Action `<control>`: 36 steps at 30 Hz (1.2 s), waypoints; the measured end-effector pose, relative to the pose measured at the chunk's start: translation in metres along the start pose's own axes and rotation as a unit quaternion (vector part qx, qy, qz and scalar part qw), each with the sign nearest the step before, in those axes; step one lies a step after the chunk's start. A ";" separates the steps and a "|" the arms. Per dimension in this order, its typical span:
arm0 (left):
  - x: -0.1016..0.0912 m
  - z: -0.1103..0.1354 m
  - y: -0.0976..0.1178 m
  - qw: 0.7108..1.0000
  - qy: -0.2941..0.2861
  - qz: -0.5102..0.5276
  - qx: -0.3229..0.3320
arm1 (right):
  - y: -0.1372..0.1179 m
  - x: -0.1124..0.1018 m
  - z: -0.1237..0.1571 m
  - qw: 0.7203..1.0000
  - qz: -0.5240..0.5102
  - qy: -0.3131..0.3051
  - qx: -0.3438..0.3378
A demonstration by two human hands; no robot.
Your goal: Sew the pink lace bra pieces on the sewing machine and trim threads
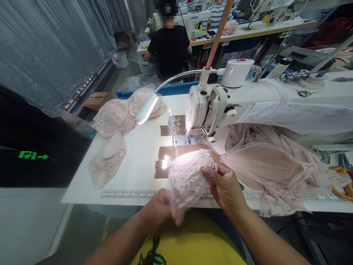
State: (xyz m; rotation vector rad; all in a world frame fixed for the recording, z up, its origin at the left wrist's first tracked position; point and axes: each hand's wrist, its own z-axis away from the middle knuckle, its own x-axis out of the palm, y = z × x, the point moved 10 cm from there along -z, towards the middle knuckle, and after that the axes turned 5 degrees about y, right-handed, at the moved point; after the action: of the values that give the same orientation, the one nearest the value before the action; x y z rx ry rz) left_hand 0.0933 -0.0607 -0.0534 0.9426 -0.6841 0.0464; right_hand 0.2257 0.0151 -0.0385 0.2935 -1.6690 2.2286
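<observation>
Between my two hands, above the table's front edge, is a pale pink lace bra cup [190,175], its rounded side facing up. My left hand [161,208] is closed on its lower left edge, with some fingers hidden behind the lace. My right hand [227,184] pinches the right edge, thumb on top. Just beyond stands a white sewing machine [197,110], its needle area behind the cup. More pink lace and mesh pieces [261,158] lie heaped to the right, near my right hand.
Lace cups [113,114] are piled at the table's back left, with a loose lace piece [109,162] in front. A bent-neck lamp [147,108] reaches over the table. A printed ruler [124,194] runs along the front edge. Orange-handled scissors [343,184] lie far right. A person [169,51] sits ahead.
</observation>
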 end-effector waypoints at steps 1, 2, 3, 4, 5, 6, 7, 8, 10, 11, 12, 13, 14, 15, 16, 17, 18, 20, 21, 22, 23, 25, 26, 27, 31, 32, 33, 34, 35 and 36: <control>0.007 0.012 -0.003 0.995 -0.066 -0.057 -0.041 | -0.002 0.000 -0.001 1.000 0.015 -0.007 0.006; 0.013 0.024 -0.002 0.984 -0.123 -0.114 -0.065 | -0.004 0.004 0.000 0.998 0.050 -0.033 0.007; 0.011 0.030 0.014 0.980 -0.124 -0.155 -0.025 | -0.006 0.012 0.003 0.992 0.098 -0.075 0.004; 0.004 0.032 0.038 0.976 -0.085 -0.195 0.052 | -0.006 0.023 0.008 0.981 0.148 -0.127 -0.002; -0.004 0.035 0.065 0.959 -0.017 -0.246 0.139 | -0.004 0.035 0.015 0.965 0.193 -0.179 -0.009; -0.010 0.038 0.086 0.931 0.047 -0.301 0.203 | -0.002 0.046 0.023 0.947 0.226 -0.228 -0.017; -0.013 0.040 0.100 0.900 0.097 -0.349 0.244 | 0.000 0.056 0.031 0.931 0.246 -0.268 -0.023; -0.013 0.038 0.106 0.877 0.122 -0.386 0.257 | 0.002 0.064 0.037 0.920 0.257 -0.296 -0.029; -0.009 0.028 0.100 0.875 0.108 -0.412 0.231 | 0.002 0.073 0.044 0.907 0.271 -0.318 -0.052; -0.007 0.023 0.093 0.886 0.089 -0.403 0.213 | 0.000 0.075 0.044 0.905 0.276 -0.315 -0.072; -0.007 0.020 0.087 0.896 0.075 -0.390 0.197 | -0.002 0.076 0.043 0.905 0.279 -0.307 -0.092; -0.007 0.018 0.081 0.903 0.068 -0.381 0.184 | -0.005 0.075 0.042 0.907 0.280 -0.296 -0.108; -0.008 0.017 0.077 0.906 0.066 -0.378 0.177 | -0.007 0.075 0.040 0.909 0.280 -0.284 -0.120; -0.009 0.017 0.074 0.906 0.068 -0.381 0.173 | -0.008 0.073 0.038 0.913 0.280 -0.270 -0.126; -0.010 0.017 0.073 0.902 0.069 -0.389 0.173 | -0.008 0.071 0.035 0.916 0.281 -0.255 -0.128; -0.010 0.018 0.073 0.898 0.069 -0.398 0.175 | -0.007 0.069 0.034 0.919 0.284 -0.242 -0.127; -0.010 0.019 0.074 0.892 0.069 -0.409 0.180 | -0.006 0.067 0.032 0.922 0.286 -0.230 -0.123; -0.009 0.021 0.079 0.879 0.074 -0.429 0.194 | -0.003 0.065 0.030 0.926 0.292 -0.210 -0.112; -0.009 0.022 0.082 0.872 0.078 -0.439 0.202 | -0.001 0.063 0.029 0.928 0.297 -0.201 -0.105; -0.009 0.023 0.086 0.865 0.082 -0.449 0.208 | 0.001 0.062 0.028 0.928 0.302 -0.193 -0.100; -0.008 0.023 0.088 0.857 0.086 -0.460 0.213 | 0.003 0.061 0.028 0.928 0.309 -0.185 -0.096; -0.007 0.022 0.092 0.844 0.091 -0.479 0.222 | 0.004 0.060 0.027 0.926 0.322 -0.172 -0.098; -0.007 0.021 0.093 0.841 0.090 -0.485 0.224 | 0.004 0.060 0.027 0.925 0.326 -0.169 -0.100; -0.006 0.020 0.093 0.839 0.088 -0.487 0.225 | 0.004 0.060 0.028 0.923 0.330 -0.167 -0.103; -0.007 0.014 0.087 0.863 0.075 -0.449 0.219 | 0.005 0.059 0.029 0.921 0.333 -0.172 -0.107; -0.007 0.012 0.085 0.873 0.070 -0.431 0.216 | 0.006 0.058 0.030 0.920 0.333 -0.176 -0.107; -0.007 0.011 0.083 0.883 0.065 -0.414 0.211 | 0.006 0.058 0.030 0.919 0.334 -0.181 -0.108; -0.008 0.010 0.080 0.891 0.062 -0.399 0.206 | 0.006 0.058 0.030 0.916 0.335 -0.190 -0.108; -0.008 0.008 0.078 0.897 0.062 -0.390 0.201 | 0.005 0.058 0.030 0.915 0.335 -0.198 -0.111; -0.009 0.007 0.076 0.899 0.065 -0.385 0.196 | 0.003 0.059 0.030 0.914 0.331 -0.207 -0.113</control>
State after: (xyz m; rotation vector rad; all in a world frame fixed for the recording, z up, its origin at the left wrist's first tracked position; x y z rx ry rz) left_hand 0.0575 -0.0182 -0.0006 1.5348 -0.1357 -0.4687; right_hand 0.1686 -0.0058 -0.0112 0.1566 -2.5417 2.5051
